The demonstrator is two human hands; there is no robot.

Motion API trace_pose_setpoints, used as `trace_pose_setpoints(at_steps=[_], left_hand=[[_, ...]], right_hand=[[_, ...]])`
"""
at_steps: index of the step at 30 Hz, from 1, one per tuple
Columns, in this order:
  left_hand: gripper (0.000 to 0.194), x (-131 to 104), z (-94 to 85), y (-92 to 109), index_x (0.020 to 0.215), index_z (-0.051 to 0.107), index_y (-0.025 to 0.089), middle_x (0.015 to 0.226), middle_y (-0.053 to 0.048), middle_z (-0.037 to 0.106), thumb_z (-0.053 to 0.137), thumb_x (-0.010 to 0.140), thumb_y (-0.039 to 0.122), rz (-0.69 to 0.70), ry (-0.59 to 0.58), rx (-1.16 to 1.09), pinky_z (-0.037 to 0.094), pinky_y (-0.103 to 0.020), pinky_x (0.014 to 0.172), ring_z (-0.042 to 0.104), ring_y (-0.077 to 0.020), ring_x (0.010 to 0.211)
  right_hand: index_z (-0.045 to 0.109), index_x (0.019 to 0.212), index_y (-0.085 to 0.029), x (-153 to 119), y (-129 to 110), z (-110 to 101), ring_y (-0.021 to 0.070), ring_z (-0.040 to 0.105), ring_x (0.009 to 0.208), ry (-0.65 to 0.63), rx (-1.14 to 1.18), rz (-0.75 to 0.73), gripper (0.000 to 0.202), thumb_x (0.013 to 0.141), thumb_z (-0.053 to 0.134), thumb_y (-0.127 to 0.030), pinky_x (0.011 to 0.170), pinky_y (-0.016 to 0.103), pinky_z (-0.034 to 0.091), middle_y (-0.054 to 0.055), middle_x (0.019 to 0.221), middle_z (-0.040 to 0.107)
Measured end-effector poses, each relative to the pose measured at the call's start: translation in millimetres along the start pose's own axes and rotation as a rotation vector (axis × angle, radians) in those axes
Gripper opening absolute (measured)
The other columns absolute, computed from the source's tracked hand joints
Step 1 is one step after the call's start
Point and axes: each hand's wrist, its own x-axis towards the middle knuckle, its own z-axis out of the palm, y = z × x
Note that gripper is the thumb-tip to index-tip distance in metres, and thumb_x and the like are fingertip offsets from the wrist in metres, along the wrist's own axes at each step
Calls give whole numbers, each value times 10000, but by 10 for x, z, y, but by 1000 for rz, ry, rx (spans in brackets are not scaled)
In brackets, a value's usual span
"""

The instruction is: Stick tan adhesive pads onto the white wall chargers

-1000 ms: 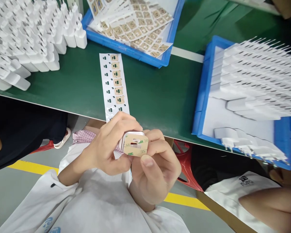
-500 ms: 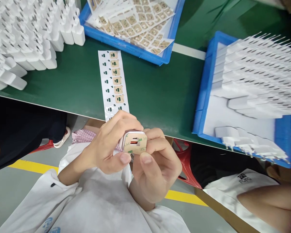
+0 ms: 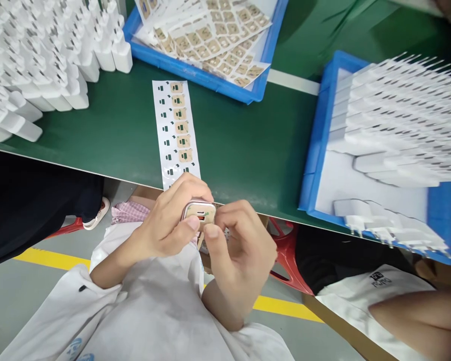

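Observation:
My left hand is closed around a white charger plug, its port face turned up towards me. On that face lies a tan adhesive sticker with green print, its cut-outs around the ports; an orange-red port shows through one. The left thumb rests on the face's lower left. At the lower right corner, my right hand has thumb and index finger bent together on the sticker's edge. Just beyond the left fingers lies a sticker sheet, partly used, its near end hidden by that hand.
White charger plugs stand packed at the left on the green table. A blue tray at the back holds more sticker sheets. Another blue tray at right holds rows of plugs. People sit on both sides; a red stool is at right.
The sticker now sits closer within the charger's face, where it stuck out to the right before. The charger has shifted slightly left and tilted. My right fingers have followed to its corner.

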Motion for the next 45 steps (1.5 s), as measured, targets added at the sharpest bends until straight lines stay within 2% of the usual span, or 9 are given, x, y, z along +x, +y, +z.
trace_pose_setpoints(at_steps=[3, 6, 12, 16, 20, 26, 33, 38, 45], left_hand=[[321, -25, 26, -27, 1089, 573, 225, 982, -38, 598, 406, 1072, 498, -58, -7, -59, 506, -328, 766, 570, -180, 860], [334, -56, 46, -73, 1096, 569, 231, 1000, -42, 594, 376, 1073, 503, -116, 21, -50, 494, -333, 764, 566, -187, 860], [424, -97, 80, -202, 1057, 558, 231, 974, -40, 597, 277, 1081, 547, -185, 37, -5, 479, -349, 771, 577, -198, 855], [629, -106, 123, -233, 1076, 545, 229, 991, -49, 578, 199, 1022, 752, -51, 8, 96, 484, -352, 724, 583, -199, 826], [591, -129, 130, -221, 1096, 527, 247, 971, -41, 557, 279, 1001, 775, 56, 44, 173, 472, -352, 700, 586, -207, 839], [650, -191, 96, -219, 1084, 544, 253, 962, -39, 564, 275, 961, 832, -55, 100, -33, 486, -363, 716, 589, -208, 842], [278, -219, 30, -57, 1074, 559, 242, 987, -22, 583, 447, 1065, 497, -242, 92, -84, 484, -319, 739, 584, -169, 848], [479, -175, 25, 60, 926, 571, 227, 861, -22, 611, 349, 1057, 631, -386, 160, -81, 456, -311, 655, 556, -166, 730], [795, -123, 11, 124, 767, 605, 200, 616, -15, 583, 203, 951, 861, -612, 104, -124, 356, -298, 507, 459, -139, 517]], right_hand=[[453, 814, -244, 51, 48, -9, 114, 449, 584, -143, 26, 74, 327, 1007, 624, -445, 536, 272, 355, -61, 682, 468], [438, 853, -252, 84, 76, 5, 117, 424, 559, -219, 13, 111, 305, 1071, 492, -459, 534, 275, 336, -64, 670, 459], [359, 763, -253, 97, 201, 77, 112, 302, 530, -159, 30, 170, 434, 1093, 368, -534, 522, 277, 295, -72, 627, 359], [269, 720, -257, 151, 231, 87, 92, 227, 535, -161, 20, 263, 566, 963, 594, -651, 486, 273, 232, -91, 593, 276], [240, 691, -249, 174, 186, 76, 87, 193, 542, -207, 176, 300, 589, 985, 551, -654, 482, 268, 215, -83, 590, 244], [314, 679, -238, 128, 191, 85, 95, 262, 537, -219, 272, 338, 544, 1049, 435, -618, 502, 265, 249, -68, 602, 303], [435, 795, -243, 120, 197, -3, 104, 371, 558, -382, 295, 214, 409, 1009, 568, -564, 538, 254, 329, -76, 640, 421], [510, 851, -241, 74, 300, -20, 114, 484, 563, -426, 376, 157, 335, 1030, 557, -520, 564, 261, 425, -60, 680, 535], [670, 1091, -272, 12, 337, 13, 169, 624, 709, -41, 146, -435, 179, 943, 701, -176, 603, 312, 496, 6, 817, 676]])
